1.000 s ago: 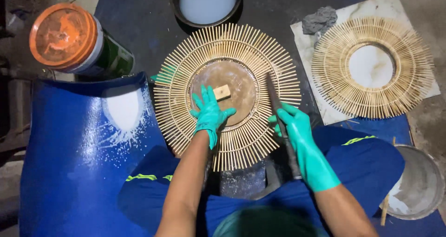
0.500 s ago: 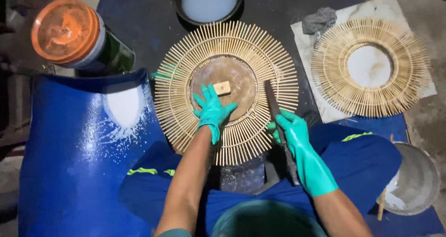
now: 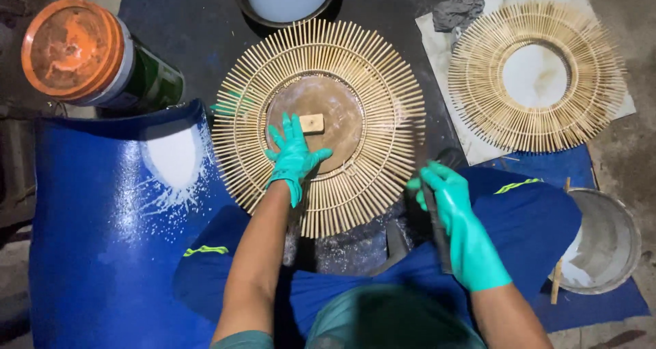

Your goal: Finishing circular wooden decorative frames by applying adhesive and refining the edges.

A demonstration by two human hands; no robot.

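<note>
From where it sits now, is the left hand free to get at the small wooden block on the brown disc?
Probably yes. The left hand lies flat on the brown disc, its fingertips right beside the small wooden block, with nothing between them. The right hand is off to the side, gripping a dark tool.

Gloves on left hand (image 3: 294, 154) and right hand (image 3: 456, 220) were teal-green. Sunburst frame (image 3: 318, 123) was pale straw, brown centre disc (image 3: 314, 123). Drum (image 3: 102, 226) blue, white-splashed. Can lid (image 3: 72, 48) orange.

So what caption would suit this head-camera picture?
Left hand pressing on a round stick sunburst frame; right hand gripping a dark tool beside it.
</note>
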